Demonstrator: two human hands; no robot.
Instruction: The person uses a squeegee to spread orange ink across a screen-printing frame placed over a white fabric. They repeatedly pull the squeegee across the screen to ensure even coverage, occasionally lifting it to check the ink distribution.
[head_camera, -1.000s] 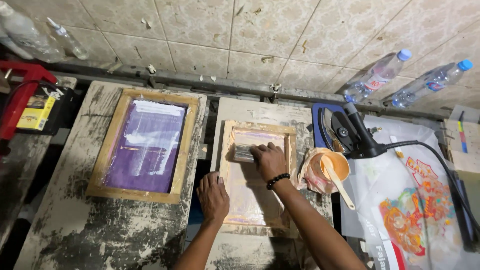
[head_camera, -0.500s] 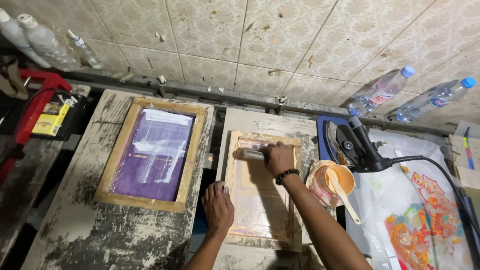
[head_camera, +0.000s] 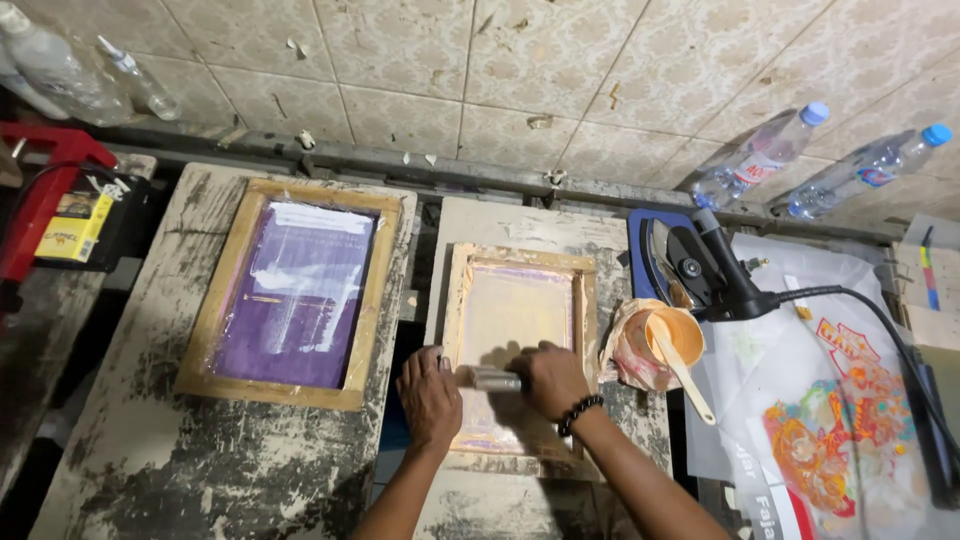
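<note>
We clamp our right hand (head_camera: 548, 378) on the squeegee (head_camera: 494, 379), lying crosswise near the small frame's (head_camera: 518, 262) front edge, left hand (head_camera: 430, 392) flat alongside.

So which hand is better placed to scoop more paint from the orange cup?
Probably the right hand: it is on the side nearer the orange cup and its spoon. The left hand sits at the frame's far edge.

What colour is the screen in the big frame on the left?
Purple, with pale streaks; the screen shows in the head view.
</note>
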